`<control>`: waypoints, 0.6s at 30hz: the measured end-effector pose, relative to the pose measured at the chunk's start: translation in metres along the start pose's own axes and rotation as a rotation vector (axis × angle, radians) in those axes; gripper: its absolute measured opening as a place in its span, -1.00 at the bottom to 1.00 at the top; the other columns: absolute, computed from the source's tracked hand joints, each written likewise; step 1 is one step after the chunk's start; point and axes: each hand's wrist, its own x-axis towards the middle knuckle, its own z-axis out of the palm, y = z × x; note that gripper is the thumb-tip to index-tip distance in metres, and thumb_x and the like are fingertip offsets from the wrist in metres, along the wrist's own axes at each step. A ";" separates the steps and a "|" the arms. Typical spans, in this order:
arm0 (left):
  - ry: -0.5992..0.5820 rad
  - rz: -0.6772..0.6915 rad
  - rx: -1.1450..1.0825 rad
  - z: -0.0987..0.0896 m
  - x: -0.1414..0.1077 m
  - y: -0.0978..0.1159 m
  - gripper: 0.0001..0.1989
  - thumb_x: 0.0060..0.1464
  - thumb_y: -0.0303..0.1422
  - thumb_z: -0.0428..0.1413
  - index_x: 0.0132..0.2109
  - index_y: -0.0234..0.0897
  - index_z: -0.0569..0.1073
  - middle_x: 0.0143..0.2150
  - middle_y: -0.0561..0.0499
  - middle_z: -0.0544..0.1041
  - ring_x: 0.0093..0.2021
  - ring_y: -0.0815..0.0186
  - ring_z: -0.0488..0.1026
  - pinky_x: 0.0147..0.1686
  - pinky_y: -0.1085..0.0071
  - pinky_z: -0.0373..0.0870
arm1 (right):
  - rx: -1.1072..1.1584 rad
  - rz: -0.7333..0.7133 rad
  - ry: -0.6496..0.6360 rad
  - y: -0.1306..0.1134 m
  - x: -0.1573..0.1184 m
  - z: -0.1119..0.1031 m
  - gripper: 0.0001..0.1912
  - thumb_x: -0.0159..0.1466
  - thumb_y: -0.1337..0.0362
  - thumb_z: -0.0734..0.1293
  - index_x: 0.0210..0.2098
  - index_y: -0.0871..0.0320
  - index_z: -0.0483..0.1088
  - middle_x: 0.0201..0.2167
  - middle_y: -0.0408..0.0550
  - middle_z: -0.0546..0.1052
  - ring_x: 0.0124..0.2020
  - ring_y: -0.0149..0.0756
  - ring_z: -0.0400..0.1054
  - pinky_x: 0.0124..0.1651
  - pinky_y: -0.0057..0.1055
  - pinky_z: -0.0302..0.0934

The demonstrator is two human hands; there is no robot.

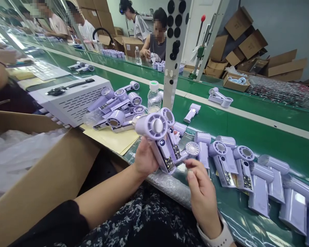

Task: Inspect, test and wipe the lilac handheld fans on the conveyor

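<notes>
1. The green bench (247, 120) spread beneath and beyond the front fan (156, 145), which was held up in the air over the near edge.
2. The cardboard box (41, 195), with clear plastic bags inside, stood well to the left of the front fan.
3. The upright post (169, 87) rose behind the front fan, and the pale metal box (72, 106) sat to the left of it, farther back.
4. The row of fans (260, 195) ran off to the right of the front fan; the pile of fans (117, 118) lay to its left.
5. The left hand (146, 157) was wrapped round the front fan's handle; a second fan (173, 140) was just behind, seemingly in the same grip.
6. The front fan's long axis sloped from its round head, upper left, down to its bare lower end, which pointed towards the right hand (202, 188).
7. That hand was just right of the front fan, thumb and fingers bent close together; whether they pinched anything could not be told.
8. The circuit board (169, 164) showed at the front fan's lower end, the part nearest the right hand.
</notes>
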 end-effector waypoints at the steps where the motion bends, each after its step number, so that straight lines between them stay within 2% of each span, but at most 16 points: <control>1: -0.051 -0.054 0.053 -0.002 -0.002 0.005 -0.46 -0.09 0.18 0.27 -0.27 -0.22 0.59 -0.15 -0.12 0.64 0.03 -0.10 0.55 0.08 0.02 0.47 | 0.014 -0.007 0.023 -0.001 0.002 -0.001 -0.72 0.46 0.05 0.23 -0.14 0.07 0.49 0.20 0.07 0.43 0.23 -0.04 0.29 0.25 -0.11 0.16; 3: -0.237 -0.184 0.232 -0.008 -0.007 0.013 -0.54 -0.14 0.02 0.38 -0.22 -0.24 0.63 -0.27 -0.11 0.63 -0.07 -0.08 0.57 0.04 0.04 0.48 | 0.156 0.009 -0.048 -0.005 0.009 -0.002 -0.62 0.45 0.04 0.27 0.17 0.02 0.40 0.34 0.06 0.34 0.36 -0.01 0.20 0.34 -0.02 0.13; 5: -0.373 -0.243 0.402 -0.016 -0.008 0.019 -0.52 -0.21 -0.10 0.46 -0.17 -0.27 0.64 -0.27 -0.14 0.63 -0.07 -0.09 0.56 0.02 0.08 0.48 | 0.319 0.036 -0.163 -0.008 0.017 -0.006 -0.53 0.39 0.02 0.35 0.23 0.00 0.35 0.29 0.06 0.42 0.30 0.02 0.30 0.28 -0.01 0.25; 6: -0.369 -0.248 0.439 -0.020 -0.007 0.020 -0.52 -0.20 -0.12 0.47 -0.14 -0.28 0.64 -0.22 -0.15 0.63 -0.05 -0.07 0.55 0.03 0.11 0.47 | 0.373 0.046 -0.177 -0.009 0.020 -0.010 -0.52 0.34 0.02 0.41 0.19 0.00 0.38 0.22 0.06 0.48 0.23 0.03 0.37 0.21 -0.03 0.32; 7: -0.316 -0.247 0.424 -0.023 -0.005 0.019 -0.53 -0.14 -0.12 0.45 -0.12 -0.28 0.63 -0.18 -0.15 0.63 -0.03 -0.02 0.54 0.04 0.16 0.47 | 0.399 0.057 -0.147 -0.009 0.023 -0.014 -0.51 0.27 0.03 0.48 0.14 -0.01 0.41 0.15 0.04 0.53 0.15 0.03 0.43 0.13 -0.05 0.39; 9: -0.186 -0.281 0.307 -0.026 -0.001 0.016 -0.56 0.01 -0.01 0.34 -0.14 -0.28 0.60 -0.20 -0.10 0.61 -0.12 0.13 0.54 -0.03 0.27 0.50 | 0.418 0.092 -0.006 -0.008 0.026 -0.022 -0.47 0.18 0.08 0.56 0.08 -0.04 0.40 0.01 -0.02 0.56 -0.06 -0.07 0.51 -0.06 -0.16 0.46; 11: -0.154 -0.353 0.176 -0.023 0.000 0.012 -0.50 0.05 0.08 0.27 -0.12 -0.27 0.55 -0.26 -0.04 0.56 -0.24 0.24 0.52 -0.14 0.30 0.53 | 0.459 0.158 0.090 -0.005 0.026 -0.028 -0.56 0.22 0.09 0.53 0.02 -0.04 0.38 -0.16 -0.10 0.54 -0.29 -0.23 0.47 -0.24 -0.26 0.44; 13: -0.210 -0.393 0.090 -0.015 -0.005 0.011 -0.50 -0.01 -0.04 0.36 -0.01 -0.21 0.49 -0.26 0.03 0.49 -0.32 0.30 0.48 -0.26 0.33 0.53 | 0.512 0.202 0.101 -0.004 0.023 -0.031 -0.69 0.31 0.10 0.44 -0.01 -0.01 0.37 -0.24 -0.14 0.50 -0.40 -0.33 0.39 -0.30 -0.31 0.39; 16: -0.330 -0.407 0.051 -0.002 -0.016 0.012 -0.47 -0.01 -0.35 0.38 0.09 -0.14 0.38 -0.21 0.07 0.43 -0.32 0.36 0.46 -0.32 0.39 0.48 | 0.598 0.200 0.044 -0.006 0.017 -0.032 -0.71 0.33 0.14 0.41 -0.01 0.03 0.36 -0.14 -0.07 0.52 -0.32 -0.30 0.40 -0.25 -0.30 0.38; 18: -0.404 -0.416 0.090 0.003 -0.021 0.011 -0.55 0.07 -0.33 0.33 0.06 -0.18 0.36 -0.21 0.05 0.41 -0.33 0.36 0.47 -0.33 0.39 0.45 | 0.630 0.205 -0.026 -0.008 0.014 -0.032 -0.65 0.31 0.15 0.44 0.03 0.02 0.34 -0.10 -0.05 0.53 -0.28 -0.28 0.42 -0.23 -0.28 0.39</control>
